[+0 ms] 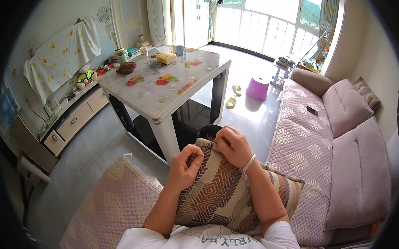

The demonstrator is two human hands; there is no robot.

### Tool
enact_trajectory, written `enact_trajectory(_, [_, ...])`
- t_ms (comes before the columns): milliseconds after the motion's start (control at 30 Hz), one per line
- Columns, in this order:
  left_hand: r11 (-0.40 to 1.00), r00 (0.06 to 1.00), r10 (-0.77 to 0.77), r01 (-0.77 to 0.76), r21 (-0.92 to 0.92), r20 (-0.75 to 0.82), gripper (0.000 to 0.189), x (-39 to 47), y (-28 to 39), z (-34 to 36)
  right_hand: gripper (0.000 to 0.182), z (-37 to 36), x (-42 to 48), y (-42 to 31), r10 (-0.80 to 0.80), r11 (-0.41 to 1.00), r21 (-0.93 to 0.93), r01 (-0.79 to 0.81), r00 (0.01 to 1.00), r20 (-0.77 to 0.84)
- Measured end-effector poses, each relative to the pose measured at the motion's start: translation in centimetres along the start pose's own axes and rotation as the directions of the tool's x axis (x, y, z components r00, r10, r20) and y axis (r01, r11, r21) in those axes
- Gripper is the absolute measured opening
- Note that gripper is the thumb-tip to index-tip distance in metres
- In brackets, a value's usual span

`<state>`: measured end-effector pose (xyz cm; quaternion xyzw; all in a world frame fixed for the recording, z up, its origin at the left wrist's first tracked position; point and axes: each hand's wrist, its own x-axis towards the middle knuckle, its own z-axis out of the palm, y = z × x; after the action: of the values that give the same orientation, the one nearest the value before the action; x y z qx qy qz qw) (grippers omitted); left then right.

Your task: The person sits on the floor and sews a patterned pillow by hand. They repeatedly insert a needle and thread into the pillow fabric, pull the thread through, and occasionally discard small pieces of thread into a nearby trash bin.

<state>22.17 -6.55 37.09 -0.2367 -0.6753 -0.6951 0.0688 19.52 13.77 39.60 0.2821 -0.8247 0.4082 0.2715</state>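
A patterned cushion (218, 189) in brown, orange and cream lies against my front, its far edge raised. My left hand (186, 166) pinches that edge near its left corner, thumb against fingertips. A short way to the right, my right hand (235, 146) grips the same edge with bent fingers; a pale bangle (249, 163) circles its wrist. Behind the hands, something dark and rounded (207, 131) shows partly, and I cannot tell what it is. Whether a zipper or seam lies between the fingers is too small to tell.
A marble-look table (145, 90) stands ahead with a tissue pack (166, 58) on top. To the right runs a quilted sofa (302, 147) bearing a phone (312, 111). A purple stool (257, 88) and slippers (231, 102) are on the floor. Left is a low cabinet (75, 117).
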Motion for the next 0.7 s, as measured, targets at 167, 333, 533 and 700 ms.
enact_trajectory(167, [1.0,1.0,0.016,-0.016,-0.019,0.007,0.006,-0.1,0.1,0.1,0.005,0.0,0.7,-1.2,0.096,0.986,0.137,-0.09,0.995,-0.032])
enact_trajectory(333, [0.998,0.998,0.055,-0.056,0.023,0.02,0.007,-0.2,0.5,0.0,0.007,-0.1,1.2,-2.1,0.124,0.974,0.18,-0.138,0.988,0.091])
enact_trajectory(533, [0.997,0.997,0.067,-0.068,0.041,0.037,0.007,-0.1,0.7,0.0,0.003,0.2,1.3,-2.0,-0.099,0.995,0.011,0.098,0.993,0.067])
enact_trajectory(700, [0.998,0.998,0.053,-0.055,0.033,0.032,0.007,-0.1,0.5,0.2,0.005,1.1,0.8,-2.1,-0.068,0.997,-0.04,0.067,0.998,-0.017])
